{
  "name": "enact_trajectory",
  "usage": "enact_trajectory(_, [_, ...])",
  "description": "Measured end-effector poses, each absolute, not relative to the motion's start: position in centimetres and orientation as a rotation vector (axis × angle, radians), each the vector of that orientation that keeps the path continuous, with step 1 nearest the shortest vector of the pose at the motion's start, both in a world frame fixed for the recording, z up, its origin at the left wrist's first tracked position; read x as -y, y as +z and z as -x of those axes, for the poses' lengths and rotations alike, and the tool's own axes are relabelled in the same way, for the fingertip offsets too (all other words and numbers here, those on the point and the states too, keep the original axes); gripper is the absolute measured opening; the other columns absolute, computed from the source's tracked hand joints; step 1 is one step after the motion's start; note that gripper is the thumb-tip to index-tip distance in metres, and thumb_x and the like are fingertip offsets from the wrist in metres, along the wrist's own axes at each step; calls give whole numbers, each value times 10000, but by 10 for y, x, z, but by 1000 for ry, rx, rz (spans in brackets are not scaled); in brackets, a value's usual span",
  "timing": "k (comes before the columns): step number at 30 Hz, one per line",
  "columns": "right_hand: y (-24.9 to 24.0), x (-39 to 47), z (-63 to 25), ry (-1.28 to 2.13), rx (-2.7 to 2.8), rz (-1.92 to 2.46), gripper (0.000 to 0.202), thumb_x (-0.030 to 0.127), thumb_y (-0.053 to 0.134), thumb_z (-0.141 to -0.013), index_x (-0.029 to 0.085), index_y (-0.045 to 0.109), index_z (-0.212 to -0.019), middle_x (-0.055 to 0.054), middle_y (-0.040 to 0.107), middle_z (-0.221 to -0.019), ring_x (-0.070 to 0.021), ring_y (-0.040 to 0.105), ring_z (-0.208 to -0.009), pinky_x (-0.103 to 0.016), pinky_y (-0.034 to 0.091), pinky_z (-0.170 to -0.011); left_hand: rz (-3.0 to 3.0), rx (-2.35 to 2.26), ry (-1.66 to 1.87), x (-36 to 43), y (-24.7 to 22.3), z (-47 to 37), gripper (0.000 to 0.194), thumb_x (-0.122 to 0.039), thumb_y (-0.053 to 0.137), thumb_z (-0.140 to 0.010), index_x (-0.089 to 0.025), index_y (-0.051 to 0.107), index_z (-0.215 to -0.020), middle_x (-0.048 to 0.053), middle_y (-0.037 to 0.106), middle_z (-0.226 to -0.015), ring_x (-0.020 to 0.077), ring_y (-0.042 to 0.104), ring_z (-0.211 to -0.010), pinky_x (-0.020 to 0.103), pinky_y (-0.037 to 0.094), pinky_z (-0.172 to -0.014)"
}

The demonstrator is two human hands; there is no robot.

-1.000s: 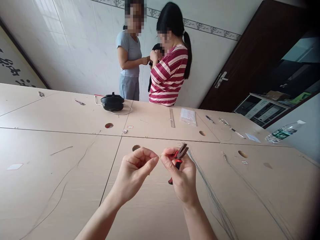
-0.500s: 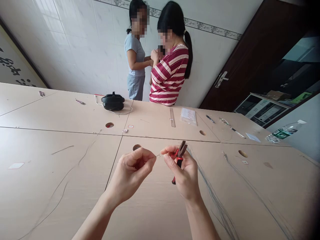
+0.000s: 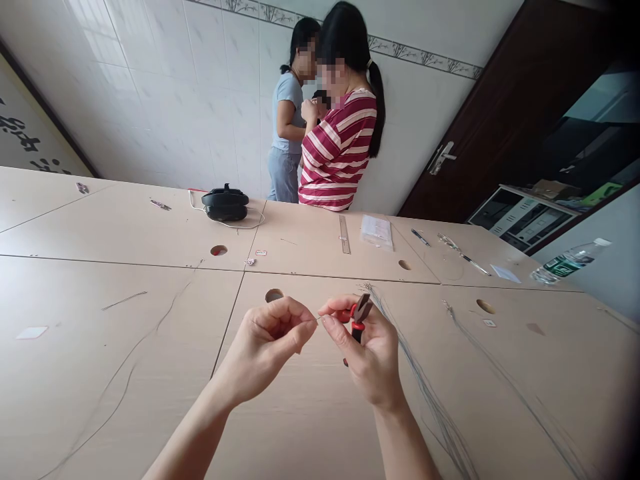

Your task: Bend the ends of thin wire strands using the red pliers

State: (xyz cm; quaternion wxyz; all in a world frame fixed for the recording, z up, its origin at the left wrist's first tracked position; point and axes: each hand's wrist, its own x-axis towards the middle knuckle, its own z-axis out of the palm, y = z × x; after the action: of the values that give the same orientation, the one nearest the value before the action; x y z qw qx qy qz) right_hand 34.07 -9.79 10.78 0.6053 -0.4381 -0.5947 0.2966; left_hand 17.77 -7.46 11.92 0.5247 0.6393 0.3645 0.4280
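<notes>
Between thumb and forefinger, my left hand pinches a thin wire, whose short end reaches across to my right hand. My right thumb and fingertips close around that same end. Tucked in the right palm is a pair of pliers with red and black handles, its dark jaws pointing up. Just beyond the right hand, a bundle of long thin wires runs down the table toward me. How the wire's tip is shaped is hidden by my fingers.
Loose wires lie on the left. Farther back are a black case with a white cord, a ruler, a plastic bag, a pen and a water bottle. Two people stand beyond the table.
My right fingertips have closed on the wire's end, which showed a small hook before. The pliers have tipped and dropped slightly. The person in light blue has moved right, nearer the other.
</notes>
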Motion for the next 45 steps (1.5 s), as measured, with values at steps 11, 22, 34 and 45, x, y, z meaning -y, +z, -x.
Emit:
enact_trajectory(11, [106, 97, -339, 612, 1389, 1018, 101, 172, 647, -870, 256, 639, -925, 10, 696, -901, -122, 588, -736, -264, 479, -670, -1515, -881, 1019, 74, 118, -177, 186, -262, 586, -894, -186, 593, -725, -64, 447, -557, 58, 301, -484, 206, 232, -429])
enact_trajectory(22, [106, 95, -338, 667, 1403, 1005, 104, 163, 642, -873, 263, 642, -900, 34, 677, -878, -98, 580, -715, -238, 474, -671, -1511, -929, 987, 70, 116, -175, 178, -251, 574, -885, -182, 592, -722, -62, 465, -569, 58, 326, -498, 194, 262, -446])
enact_trajectory(34, [95, 89, -335, 806, 1259, 1094, 71, 271, 698, -852, 252, 651, -902, 22, 659, -826, -123, 585, -765, -258, 483, -729, -1460, -1001, 1130, 68, 107, -186, 183, -262, 599, -857, -174, 578, -698, -60, 435, -564, 63, 317, -503, 187, 257, -442])
enact_trajectory(45, [88, 73, -328, 1138, 947, 1074, 187, 327, 784, -741, 221, 671, -846, 16, 615, -772, -137, 575, -757, -262, 491, -707, -1558, -1157, 1326, 61, 87, -200, 163, -182, 552, -819, -190, 495, -666, -69, 371, -560, 68, 250, -499, 206, 230, -447])
